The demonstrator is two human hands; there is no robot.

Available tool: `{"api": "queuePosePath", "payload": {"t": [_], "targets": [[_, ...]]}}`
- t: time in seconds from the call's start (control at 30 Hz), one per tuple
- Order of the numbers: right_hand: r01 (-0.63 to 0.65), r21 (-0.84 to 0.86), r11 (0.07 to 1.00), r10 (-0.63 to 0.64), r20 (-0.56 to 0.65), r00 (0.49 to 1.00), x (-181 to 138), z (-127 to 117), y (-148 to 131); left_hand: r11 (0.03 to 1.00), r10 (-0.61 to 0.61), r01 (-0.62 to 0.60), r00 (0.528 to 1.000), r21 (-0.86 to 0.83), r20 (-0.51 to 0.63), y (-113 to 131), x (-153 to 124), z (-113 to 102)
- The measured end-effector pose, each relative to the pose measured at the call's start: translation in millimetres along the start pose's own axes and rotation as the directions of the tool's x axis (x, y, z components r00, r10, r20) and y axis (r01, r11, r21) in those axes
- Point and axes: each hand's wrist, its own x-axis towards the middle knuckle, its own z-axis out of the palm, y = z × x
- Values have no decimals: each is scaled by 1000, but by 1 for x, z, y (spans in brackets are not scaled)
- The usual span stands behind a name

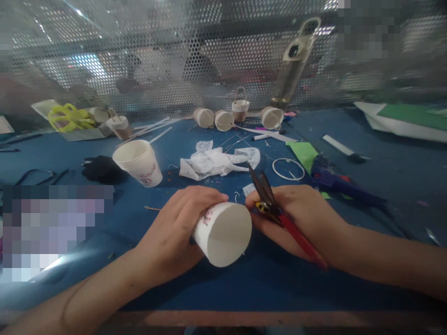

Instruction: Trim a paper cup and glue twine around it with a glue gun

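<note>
My left hand (181,223) is closed around a white paper cup (228,235) with a reddish print on its side. The cup lies tilted, one round end towards me. In my right hand (303,214) is a pair of scissors (270,202) with red handles and dark blades. Those blades point up and away, slightly apart, just right of the cup and not touching it. Beyond my hands lies crumpled white lacy material (216,163). A stack of paper cups (138,163) stands to the left of it.
Several small brown-and-white cups (224,121) line the back by a perforated metal panel (157,70). A clear bottle (293,70) stands there too. At right are a white ring (288,169), a blue glue gun (345,184) and a marker (344,148). Yellow scissors (70,117) rest in a box at left.
</note>
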Motion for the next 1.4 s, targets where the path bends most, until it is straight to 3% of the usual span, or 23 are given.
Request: {"api": "queuePosePath", "payload": {"t": [0.07, 0.13, 0.2, 0.3, 0.4, 0.6, 0.73, 0.8, 0.97, 1.13, 1.23, 1.4], "targets": [[-4, 6, 1000, 4, 5, 1000, 0, 0, 1, 986, -139, 144, 988, -86, 59, 1, -3, -1], [2, 1, 1000, -2, 2, 1000, -1, 1, 3, 924, -291, 315, 947, -217, 136, 4, -3, -2], [20, -12, 1000, -20, 14, 1000, -3, 3, 5, 804, -409, 472, 881, -362, 240, 7, -1, -4], [47, -12, 999, -46, 25, 999, -5, 5, 8, 605, -493, 622, 783, -497, 380, 12, 4, -6], [52, -7, 999, -52, 13, 999, -5, 5, 9, 523, -523, 655, 752, -546, 401, 13, 6, -7], [-7, -35, 999, 10, 74, 997, -1, 0, 4, 426, -497, 646, 752, -633, 434, 7, 4, -8], [-51, -76, 996, 60, 125, 990, 1, -4, 1, 259, -531, 716, 666, -648, 524, 8, 8, -9], [-48, -92, 995, 60, 140, 988, 2, -5, 0, 241, -549, 734, 642, -635, 535, 9, 11, -10], [-25, -146, 989, 49, 163, 985, 3, -5, 0, 269, -579, 737, 638, -620, 508, 7, 12, -10], [86, -100, 991, -81, 56, 995, 1, -6, 3, 184, -510, 697, 670, -693, 539, 1, 5, -7], [173, -71, 982, -169, 60, 984, -1, -10, 5, 150, -464, 666, 700, -731, 543, -1, 2, -5], [246, -207, 947, -235, 78, 969, 2, -13, 9, 139, -425, 663, 711, -735, 561, -1, 3, -6]]}}
